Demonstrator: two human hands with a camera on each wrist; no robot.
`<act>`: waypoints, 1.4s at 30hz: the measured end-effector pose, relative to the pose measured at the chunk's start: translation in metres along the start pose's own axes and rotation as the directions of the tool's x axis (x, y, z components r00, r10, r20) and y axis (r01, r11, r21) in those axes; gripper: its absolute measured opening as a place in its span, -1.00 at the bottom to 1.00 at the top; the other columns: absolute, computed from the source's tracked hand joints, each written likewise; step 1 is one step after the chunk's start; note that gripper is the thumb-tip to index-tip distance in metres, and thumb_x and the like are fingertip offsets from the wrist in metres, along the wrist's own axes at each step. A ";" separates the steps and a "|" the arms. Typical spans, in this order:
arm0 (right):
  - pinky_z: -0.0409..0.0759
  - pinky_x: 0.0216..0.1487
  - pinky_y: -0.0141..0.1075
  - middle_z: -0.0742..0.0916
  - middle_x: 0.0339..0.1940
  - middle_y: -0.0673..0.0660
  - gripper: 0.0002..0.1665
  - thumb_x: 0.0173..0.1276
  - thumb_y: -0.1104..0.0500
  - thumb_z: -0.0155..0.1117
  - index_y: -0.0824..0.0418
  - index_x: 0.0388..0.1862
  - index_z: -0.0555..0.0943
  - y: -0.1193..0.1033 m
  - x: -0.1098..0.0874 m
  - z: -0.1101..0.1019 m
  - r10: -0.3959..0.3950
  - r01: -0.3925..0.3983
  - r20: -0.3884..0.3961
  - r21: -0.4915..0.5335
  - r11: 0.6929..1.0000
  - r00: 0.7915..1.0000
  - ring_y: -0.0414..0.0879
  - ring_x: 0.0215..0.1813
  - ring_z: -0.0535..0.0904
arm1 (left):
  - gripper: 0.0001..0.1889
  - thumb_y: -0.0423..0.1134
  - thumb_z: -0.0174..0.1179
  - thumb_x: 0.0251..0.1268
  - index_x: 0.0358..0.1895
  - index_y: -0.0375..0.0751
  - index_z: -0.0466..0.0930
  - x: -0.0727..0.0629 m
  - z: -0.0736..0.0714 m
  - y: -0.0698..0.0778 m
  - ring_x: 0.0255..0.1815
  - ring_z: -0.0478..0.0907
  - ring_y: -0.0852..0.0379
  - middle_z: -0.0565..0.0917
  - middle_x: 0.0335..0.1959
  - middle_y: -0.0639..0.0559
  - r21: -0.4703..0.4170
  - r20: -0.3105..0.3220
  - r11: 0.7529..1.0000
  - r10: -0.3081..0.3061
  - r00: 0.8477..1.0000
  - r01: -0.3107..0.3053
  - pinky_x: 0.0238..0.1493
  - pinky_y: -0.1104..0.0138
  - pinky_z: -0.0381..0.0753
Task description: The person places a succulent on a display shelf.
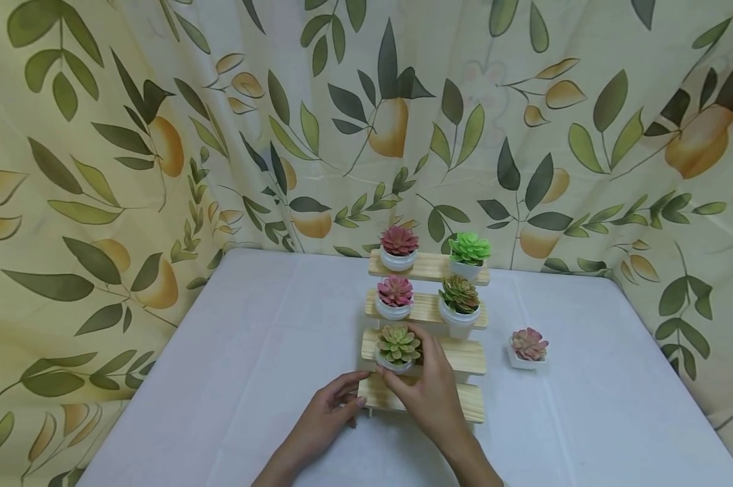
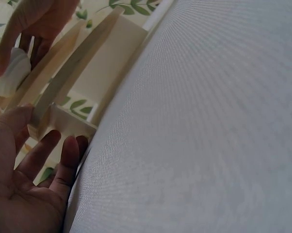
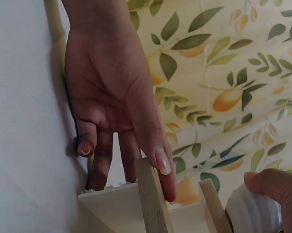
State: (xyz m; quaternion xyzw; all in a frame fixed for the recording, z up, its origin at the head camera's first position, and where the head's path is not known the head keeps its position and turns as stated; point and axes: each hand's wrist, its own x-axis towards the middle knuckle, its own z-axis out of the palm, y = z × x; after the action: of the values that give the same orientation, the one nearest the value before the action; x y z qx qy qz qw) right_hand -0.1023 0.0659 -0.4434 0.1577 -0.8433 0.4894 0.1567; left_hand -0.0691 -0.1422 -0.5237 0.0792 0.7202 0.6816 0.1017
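A stepped plant stand (image 1: 471,404) with pale wooden shelves and white side panels stands on the table. On its second shelf from the front, my right hand (image 1: 435,389) grips a potted green succulent (image 1: 399,343) between thumb and fingers. Its ribbed white pot (image 3: 252,213) shows under the right thumb in the right wrist view. At the stand's front left corner, my left hand (image 1: 325,414) pinches the end of the lowest shelf (image 2: 39,114), the thumb on the wood and the other fingers by the white side panel (image 2: 71,121).
On the upper shelves sit a dark red succulent (image 1: 399,241), a bright green one (image 1: 470,249), a pink one (image 1: 395,291) and a reddish-green one (image 1: 460,295). A pink succulent in a square white pot (image 1: 527,348) stands right of the stand. Leaf-patterned cloth (image 1: 342,135) hangs behind the white table (image 1: 269,325).
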 end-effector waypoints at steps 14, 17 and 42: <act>0.56 0.27 0.11 0.58 0.22 0.13 -0.06 0.07 0.13 0.75 0.17 0.38 0.43 -0.003 0.003 0.002 0.044 -0.043 0.021 -0.031 0.999 0.999 0.05 0.28 0.53 | -0.53 -0.15 0.26 0.53 0.43 0.04 0.50 0.001 0.000 -0.003 -0.06 0.63 -0.03 0.68 0.18 0.03 -0.024 0.014 1.000 0.006 1.000 -0.006 -0.27 0.21 0.73; 0.56 0.27 0.11 0.57 0.23 0.14 -0.06 0.08 0.12 0.74 0.18 0.39 0.42 -0.003 0.004 0.002 0.049 -0.048 0.029 -0.036 0.998 0.998 0.06 0.28 0.53 | -0.53 -0.16 0.26 0.54 0.44 0.04 0.50 0.001 0.000 -0.003 -0.06 0.63 -0.03 0.68 0.18 0.02 -0.022 0.016 1.000 0.013 1.000 -0.012 -0.27 0.21 0.73; 0.66 0.07 -0.07 0.53 0.34 0.14 0.07 0.06 0.12 0.75 0.15 0.48 0.33 -0.002 0.000 -0.007 0.075 -0.072 0.063 -0.050 0.996 0.995 -0.02 0.11 0.57 | -0.53 -0.11 0.25 0.54 0.43 0.04 0.50 0.001 -0.001 -0.002 -0.18 0.63 -0.02 0.74 0.02 -0.01 0.002 0.019 1.000 0.005 1.000 -0.005 -0.28 0.23 0.72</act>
State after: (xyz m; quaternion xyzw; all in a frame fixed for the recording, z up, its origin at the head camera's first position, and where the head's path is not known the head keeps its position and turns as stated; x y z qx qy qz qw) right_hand -0.1008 0.0714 -0.4383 0.1386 -0.8645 0.4693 0.1150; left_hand -0.0704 -0.1430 -0.5258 0.0877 0.7196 0.6805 0.1069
